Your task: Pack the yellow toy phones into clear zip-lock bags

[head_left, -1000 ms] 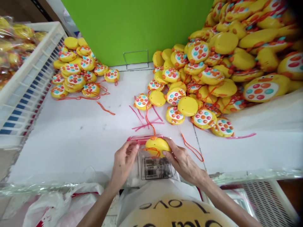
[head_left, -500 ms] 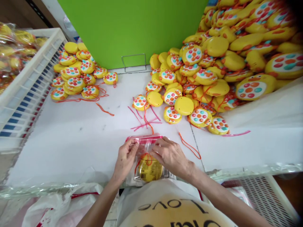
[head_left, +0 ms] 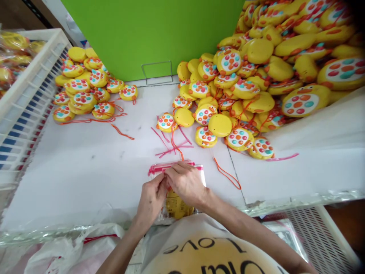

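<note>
At the table's front edge lies a clear zip bag with a pink strip along its top. Inside it sits a yellow duck-shaped toy, partly covered by my right hand. My left hand pinches the bag's top near its left side. Close against it, my right hand is also closed on the bag's top, its fingertips meeting the left ones. More pink-topped bags appear to lie underneath. Just beyond the bags, an orange cord crosses loose pink strips.
A big heap of yellow duck toys spreads across the right and back. A smaller pile lies at the left, beside a white plastic basket of bagged toys. A green panel stands behind a wire stand.
My right hand has slid left along the bag's top and now meets my left hand. My left hand stays at the bag's left side. The view has shifted slightly.
</note>
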The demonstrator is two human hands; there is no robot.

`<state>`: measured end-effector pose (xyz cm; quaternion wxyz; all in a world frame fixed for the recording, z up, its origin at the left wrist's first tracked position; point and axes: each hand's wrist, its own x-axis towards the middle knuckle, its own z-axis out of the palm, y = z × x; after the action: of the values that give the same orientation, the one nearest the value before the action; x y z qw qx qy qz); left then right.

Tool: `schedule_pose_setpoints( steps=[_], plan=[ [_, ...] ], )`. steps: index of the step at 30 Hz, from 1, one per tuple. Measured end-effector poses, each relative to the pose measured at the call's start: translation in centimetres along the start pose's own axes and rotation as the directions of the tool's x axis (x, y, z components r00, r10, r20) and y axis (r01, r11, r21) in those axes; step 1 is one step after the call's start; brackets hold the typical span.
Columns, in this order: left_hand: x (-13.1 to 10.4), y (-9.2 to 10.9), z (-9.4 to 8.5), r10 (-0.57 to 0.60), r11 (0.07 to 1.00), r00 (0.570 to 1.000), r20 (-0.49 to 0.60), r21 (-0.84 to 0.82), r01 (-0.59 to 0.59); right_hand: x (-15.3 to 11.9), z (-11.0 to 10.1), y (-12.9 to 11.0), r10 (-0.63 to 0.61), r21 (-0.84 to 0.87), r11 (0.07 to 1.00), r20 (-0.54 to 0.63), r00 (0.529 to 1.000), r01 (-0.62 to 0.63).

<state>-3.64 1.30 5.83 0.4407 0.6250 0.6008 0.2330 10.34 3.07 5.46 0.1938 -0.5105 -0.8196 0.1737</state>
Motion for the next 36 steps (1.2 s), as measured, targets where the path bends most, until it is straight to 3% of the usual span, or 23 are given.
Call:
schedule_pose_setpoints(
  steps=[3, 6, 8, 13, 14, 16, 18, 21, 24, 26, 31, 36],
  plan=[
    [-0.2, -0.1, 0.2, 0.008, 1.0, 1.0, -0.02, 0.013, -0.008, -0.5, -0.6, 0.8, 0.091, 0.055, 0.995, -0.049, 0.995, -0.088],
    [0.1, -0.9, 0.2, -0.065, 0.982, 0.998, -0.016, -0.178, 0.061, -3.1, -2.5, 3.7, 0.269, 0.105, 0.96, -0.116, 0.956, -0.258],
    [0.4, -1.5, 0.1, -0.13, 0.944, 0.992, -0.007, -0.307, 0.121, -5.9, -4.2, 6.8, 0.43, 0.108, 0.903, -0.187, 0.883, -0.417],
    [0.8, -2.7, 0.0, -0.182, 0.9, 0.983, 0.005, -0.403, 0.168, -13.7, -7.9, 14.1, 0.705, 0.026, 0.668, -0.343, 0.621, -0.744],
    [0.7, -2.9, 0.0, -0.197, 0.878, 0.98, 0.026, -0.44, 0.188, -14.8, -8.4, 14.8, 0.726, 0.002, 0.631, -0.351, 0.591, -0.775],
    [0.5, -3.3, 0.2, -0.236, 0.82, 0.969, 0.071, -0.52, 0.238, -16.0, -9.0, 14.8, 0.749, -0.039, 0.596, -0.333, 0.573, -0.802],
    [0.4, -3.5, 0.2, -0.261, 0.774, 0.96, 0.101, -0.572, 0.271, -15.7, -9.2, 13.5, 0.745, -0.042, 0.615, -0.296, 0.598, -0.787],
    [0.3, -3.6, 0.2, -0.265, 0.754, 0.957, 0.115, -0.594, 0.281, -12.9, -8.4, 10.3, 0.691, 0.089, 0.718, -0.208, 0.692, -0.69],
    [0.4, -3.5, 0.0, -0.278, 0.75, 0.953, 0.118, -0.594, 0.291, -8.8, -5.9, 7.6, 0.579, 0.287, 0.78, 0.005, 0.815, -0.556],
    [0.3, -3.5, 0.0, -0.284, 0.753, 0.953, 0.11, -0.589, 0.292, -6.4, -3.8, 6.7, 0.491, 0.396, 0.773, 0.123, 0.863, -0.496],
    [-0.1, -3.5, -0.2, -0.257, 0.774, 0.961, 0.104, -0.573, 0.269, -3.9, -0.3, 6.8, 0.389, 0.563, 0.698, 0.222, 0.894, -0.443],
    [-0.2, -4.4, -0.6, -0.286, 0.722, 0.951, 0.114, -0.627, 0.292, -4.4, -0.5, 7.2, 0.372, 0.614, 0.66, 0.234, 0.898, -0.433]
  ],
)
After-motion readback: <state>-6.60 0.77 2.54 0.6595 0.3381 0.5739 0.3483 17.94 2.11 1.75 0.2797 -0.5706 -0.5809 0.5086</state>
